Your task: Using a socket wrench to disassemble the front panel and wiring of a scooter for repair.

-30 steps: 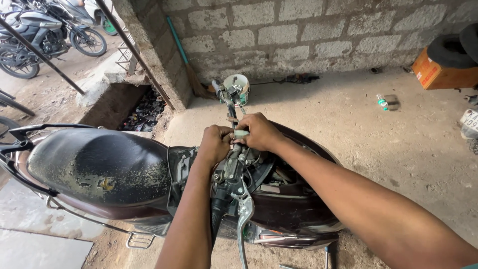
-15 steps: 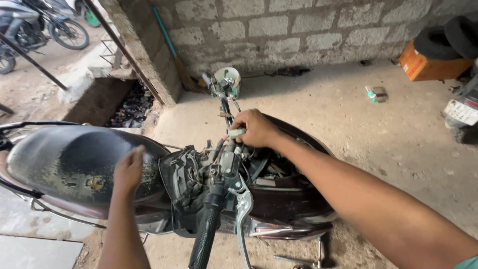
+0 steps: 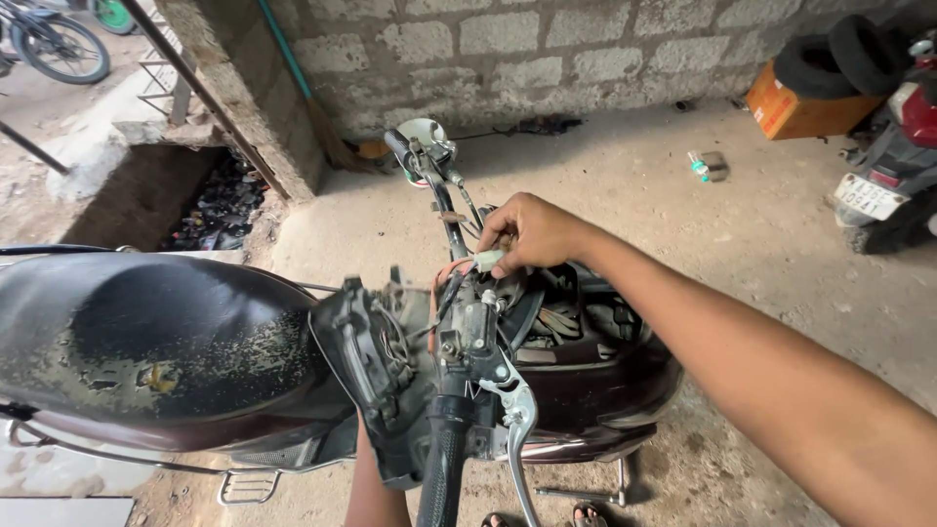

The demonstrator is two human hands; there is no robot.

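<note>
The right hand pinches a small white wire connector between thumb and fingertips, just above the bared handlebar of the scooter, at the middle of the scene. Working it well probably means gripping the plastic body, not the thin wires, and moving it straight. The left forearm passes under the bar; its fingers are hidden, so I cannot tell their state.

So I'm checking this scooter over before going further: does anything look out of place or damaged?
Yes. The handlebar has no cover, so loose wires hang bare. The right hand pinches a white plug. The seat looks scuffed and dirty.
</note>
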